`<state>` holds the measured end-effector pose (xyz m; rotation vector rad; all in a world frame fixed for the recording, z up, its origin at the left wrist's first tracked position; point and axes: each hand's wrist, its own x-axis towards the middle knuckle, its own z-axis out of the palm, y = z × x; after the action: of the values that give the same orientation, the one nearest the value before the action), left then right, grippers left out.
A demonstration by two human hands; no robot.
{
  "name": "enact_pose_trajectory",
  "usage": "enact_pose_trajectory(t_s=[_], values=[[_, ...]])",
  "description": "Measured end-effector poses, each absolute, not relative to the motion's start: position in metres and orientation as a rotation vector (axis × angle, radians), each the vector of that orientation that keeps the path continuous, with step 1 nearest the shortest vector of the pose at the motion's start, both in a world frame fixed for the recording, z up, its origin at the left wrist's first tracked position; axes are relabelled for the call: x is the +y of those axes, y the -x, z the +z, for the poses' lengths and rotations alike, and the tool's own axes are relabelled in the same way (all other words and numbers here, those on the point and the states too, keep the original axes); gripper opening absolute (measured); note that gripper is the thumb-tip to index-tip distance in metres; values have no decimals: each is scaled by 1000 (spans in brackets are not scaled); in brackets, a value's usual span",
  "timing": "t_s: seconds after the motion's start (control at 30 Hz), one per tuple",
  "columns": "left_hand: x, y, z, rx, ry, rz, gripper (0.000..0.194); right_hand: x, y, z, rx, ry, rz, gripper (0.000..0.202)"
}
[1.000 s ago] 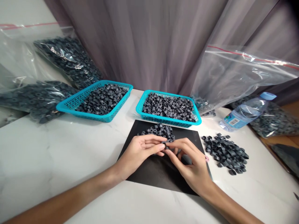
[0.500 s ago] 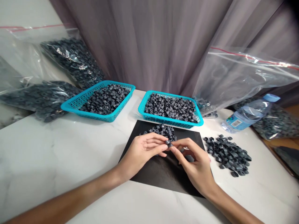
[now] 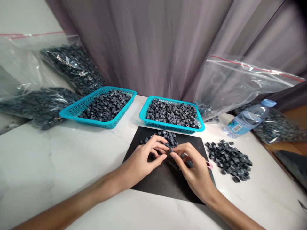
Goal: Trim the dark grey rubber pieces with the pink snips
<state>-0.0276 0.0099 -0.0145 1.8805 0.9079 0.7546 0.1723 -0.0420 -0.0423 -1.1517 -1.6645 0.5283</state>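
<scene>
Over the black mat [image 3: 165, 182], my right hand [image 3: 192, 163] pinches a small dark part [image 3: 171, 150] between thumb and fingertips. Close by on the left, my left hand [image 3: 146, 158] has its thumb and fingers apart around a gap, fingertips near that part. A pile of small dark ring-like parts [image 3: 171, 138] lies on the mat just behind the hands. To the right of the mat, a larger pile of dark parts [image 3: 230, 159] rests on the white table [image 3: 79, 159]. A pink item [image 3: 209, 165] shows partly beside my right hand.
Two turquoise baskets [image 3: 112, 124] [image 3: 171, 127] of dark parts stand behind the mat. Filled clear bags [image 3: 76, 68] lean at the left. A water bottle [image 3: 249, 118] tilts at the right, near another clear bag [image 3: 230, 83]. A grey curtain hangs behind.
My left thumb and fingers have opened away from the small part, which stays in my right fingertips. The view has shifted slightly, and the pink item shows more.
</scene>
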Motion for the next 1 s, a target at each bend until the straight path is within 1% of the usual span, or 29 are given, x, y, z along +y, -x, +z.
enact_pose_trajectory(t_s=[0.03,0.1,0.13,0.23,0.3,0.37,0.5,0.6,0.7,0.87,0.93,1.0], values=[[14,32,-9,935,-2028,720,26,-42,-172,-43,-1652,1155,536,8],[22,41,1,932,-2272,643,15,-41,-171,-45,-1618,1174,555,9],[26,45,6,920,-2344,598,14,-41,-171,-46,-1600,1188,560,10],[33,52,13,860,-2499,482,21,-35,-175,-40,-1588,1213,467,10],[33,55,11,821,-2588,454,25,-27,-184,-26,-1612,1208,283,8],[33,56,7,797,-2640,457,25,-14,-200,-1,-1623,1198,34,8],[31,58,1,768,-2656,484,24,22,-251,71,-1507,1228,-516,8],[32,60,1,766,-2650,497,20,52,-289,119,-1456,1326,-766,10],[32,61,3,755,-2654,492,17,76,-314,146,-1451,1466,-824,11],[30,60,8,763,-2618,446,13,87,-324,154,-1587,1844,-543,9],[28,59,10,760,-2593,444,12,83,-322,153,-1596,1940,-559,16],[27,58,12,753,-2568,454,9,75,-315,149,-1559,1931,-666,28]])
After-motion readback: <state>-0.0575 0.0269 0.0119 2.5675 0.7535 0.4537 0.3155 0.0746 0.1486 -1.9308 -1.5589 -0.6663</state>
